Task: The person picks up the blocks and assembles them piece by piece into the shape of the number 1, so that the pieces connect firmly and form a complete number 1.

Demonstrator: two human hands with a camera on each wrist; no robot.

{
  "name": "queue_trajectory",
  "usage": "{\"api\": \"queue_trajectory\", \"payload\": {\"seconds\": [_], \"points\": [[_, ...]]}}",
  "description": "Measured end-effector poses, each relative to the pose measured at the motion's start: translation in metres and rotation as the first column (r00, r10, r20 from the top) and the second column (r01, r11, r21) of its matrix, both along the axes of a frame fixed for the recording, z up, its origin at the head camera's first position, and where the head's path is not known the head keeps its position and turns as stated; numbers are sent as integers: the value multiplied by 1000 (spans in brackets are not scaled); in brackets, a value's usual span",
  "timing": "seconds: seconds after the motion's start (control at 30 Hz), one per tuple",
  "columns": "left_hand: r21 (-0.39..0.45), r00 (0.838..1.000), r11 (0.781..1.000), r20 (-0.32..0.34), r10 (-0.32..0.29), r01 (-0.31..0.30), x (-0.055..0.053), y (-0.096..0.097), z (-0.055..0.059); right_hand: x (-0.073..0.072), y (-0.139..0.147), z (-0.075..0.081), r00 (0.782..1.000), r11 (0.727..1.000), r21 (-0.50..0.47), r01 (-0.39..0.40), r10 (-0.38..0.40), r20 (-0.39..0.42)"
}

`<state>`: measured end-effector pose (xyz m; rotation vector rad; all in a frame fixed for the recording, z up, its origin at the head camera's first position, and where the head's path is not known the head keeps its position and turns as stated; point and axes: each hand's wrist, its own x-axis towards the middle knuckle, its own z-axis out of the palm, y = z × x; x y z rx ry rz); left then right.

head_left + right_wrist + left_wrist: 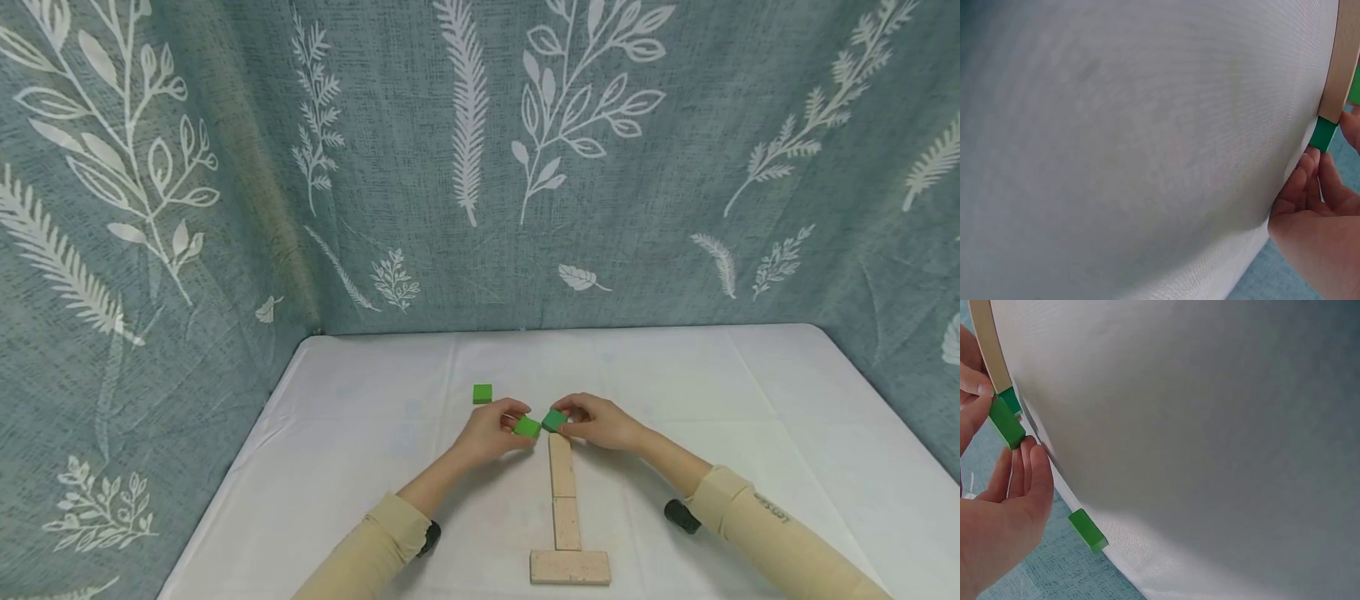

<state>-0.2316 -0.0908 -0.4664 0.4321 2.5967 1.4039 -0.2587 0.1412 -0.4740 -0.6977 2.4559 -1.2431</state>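
My left hand [483,435] pinches a light green block [527,427] between thumb and fingers. In my right hand [603,423] a dark green block [554,420] is held by the fingertips, at the far end of an upper wooden block [561,467]. Below it, a second wooden block [567,525] continues the line, and a third wooden block [570,567] lies crosswise at the near end. The right wrist view has the dark green block [1322,134] against the wood's end. A loose green block [482,394] lies beyond my left hand, also seen in the left wrist view.
A white cloth [360,400] covers the table. Behind and at the sides hangs a blue-green curtain [420,167] with white leaf prints. Dark devices [682,517] show beneath both wrists.
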Motion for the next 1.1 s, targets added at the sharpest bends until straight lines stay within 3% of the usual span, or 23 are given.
{"api": "queue_trajectory", "payload": {"seconds": [0.47,1.1], "points": [[-83,991,993,-96,-89,81,-2,7,-2,0,0,0,1000,1000,8,-1,1,7],[-141,990,988,-112,-84,68,0,12,-3,0,0,1,1000,1000,9,-14,14,-2]]}}
